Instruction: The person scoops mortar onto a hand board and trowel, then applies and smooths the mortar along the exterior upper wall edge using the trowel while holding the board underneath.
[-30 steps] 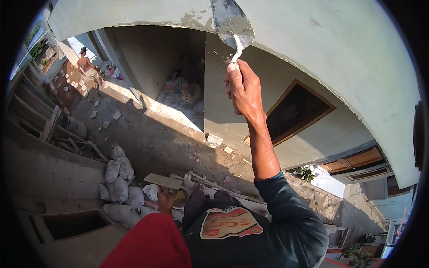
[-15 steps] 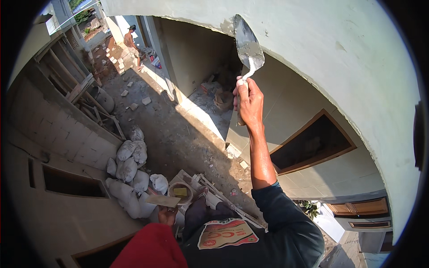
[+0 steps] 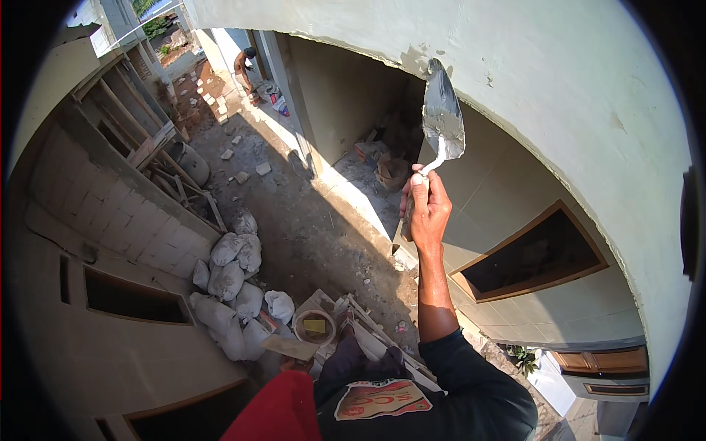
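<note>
Holding the trowel (image 3: 444, 110) at the pale curved wall band (image 3: 551, 73) is the operation in view. From where I stand, the right hand (image 3: 428, 209) is closed around the handle, thumb uppermost, with the blade pointing up and away. The tip overlaps the band's ragged lower edge, just beside a darker grey patch (image 3: 417, 59); contact between steel and wall cannot be confirmed. Grey paste coats the part of the blade nearest the handle.

The left hand (image 3: 294, 364), low and near the body, holds a flat board (image 3: 288, 347) at its near side; its fingers are mostly hidden. The board partly overlaps the bucket (image 3: 296, 317) in view. White sacks (image 3: 226, 281) lie farther left.

Recommended practice, in my judgement:

1. Keep the blade at a shallow angle to the surface; a steep tip is likely to gouge.
2. Draw strokes along the curve, with light, even pressure. Pushing outward across the ragged edge could break it.
3. Bring the paste toward the front of the blade for a thin, controlled coat.
4. Hold the board level, and closer beneath the edge, to catch droppings.
5. Avoid overreaching: the right arm is well extended, which may reduce control.
</note>
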Demonstrator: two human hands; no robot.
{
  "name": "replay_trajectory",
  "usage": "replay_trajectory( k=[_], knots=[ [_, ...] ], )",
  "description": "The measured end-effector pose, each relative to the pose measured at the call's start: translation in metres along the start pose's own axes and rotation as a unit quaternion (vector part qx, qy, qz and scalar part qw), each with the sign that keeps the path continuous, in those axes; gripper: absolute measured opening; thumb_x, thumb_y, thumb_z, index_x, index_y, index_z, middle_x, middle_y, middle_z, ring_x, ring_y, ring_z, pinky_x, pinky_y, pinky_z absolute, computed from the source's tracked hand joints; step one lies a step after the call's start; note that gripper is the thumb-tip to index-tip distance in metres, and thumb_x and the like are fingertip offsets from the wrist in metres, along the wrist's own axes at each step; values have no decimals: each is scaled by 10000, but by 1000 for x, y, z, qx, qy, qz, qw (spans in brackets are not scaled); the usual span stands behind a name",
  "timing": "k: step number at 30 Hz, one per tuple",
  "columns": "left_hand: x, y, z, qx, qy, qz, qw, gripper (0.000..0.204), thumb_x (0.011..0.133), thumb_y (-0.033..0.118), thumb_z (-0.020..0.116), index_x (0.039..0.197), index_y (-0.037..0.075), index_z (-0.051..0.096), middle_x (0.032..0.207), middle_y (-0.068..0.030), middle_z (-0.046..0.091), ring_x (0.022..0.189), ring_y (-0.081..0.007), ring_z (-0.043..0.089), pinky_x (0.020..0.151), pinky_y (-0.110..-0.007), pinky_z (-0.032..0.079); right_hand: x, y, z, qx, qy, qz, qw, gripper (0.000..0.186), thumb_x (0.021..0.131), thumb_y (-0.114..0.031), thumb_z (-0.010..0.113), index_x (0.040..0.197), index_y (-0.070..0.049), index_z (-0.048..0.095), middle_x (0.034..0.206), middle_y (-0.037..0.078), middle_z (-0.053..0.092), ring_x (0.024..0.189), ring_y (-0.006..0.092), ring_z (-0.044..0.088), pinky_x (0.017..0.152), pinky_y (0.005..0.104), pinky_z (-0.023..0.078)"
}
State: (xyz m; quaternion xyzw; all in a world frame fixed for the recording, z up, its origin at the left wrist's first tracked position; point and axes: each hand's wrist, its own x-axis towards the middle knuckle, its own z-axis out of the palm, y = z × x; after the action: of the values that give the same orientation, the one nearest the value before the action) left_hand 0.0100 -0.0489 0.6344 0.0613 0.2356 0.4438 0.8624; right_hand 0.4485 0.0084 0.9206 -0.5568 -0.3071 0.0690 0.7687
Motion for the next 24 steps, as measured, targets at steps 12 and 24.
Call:
replay_trajectory(
  k=[12,24],
  knots=[
    [164,11,77,22,-50,-88,995,631,743,25,651,1349,101,494,1374,-148,524,1279,-390,490,1024,-593,423,88,-27,112,65,-68,-33,995,245,998,-204,529,1113,6,580,722,29,578,523,71,520,446,236,417],
    [130,20,40,-15,-10,-115,993,672,715,29,679,1349,124,479,1336,-135,535,1263,-370,495,993,-574,448,76,12,104,7,-23,-29,999,269,1006,-239,523,1135,-13,591,748,45,582,528,92,541,438,244,451]
  ],
)
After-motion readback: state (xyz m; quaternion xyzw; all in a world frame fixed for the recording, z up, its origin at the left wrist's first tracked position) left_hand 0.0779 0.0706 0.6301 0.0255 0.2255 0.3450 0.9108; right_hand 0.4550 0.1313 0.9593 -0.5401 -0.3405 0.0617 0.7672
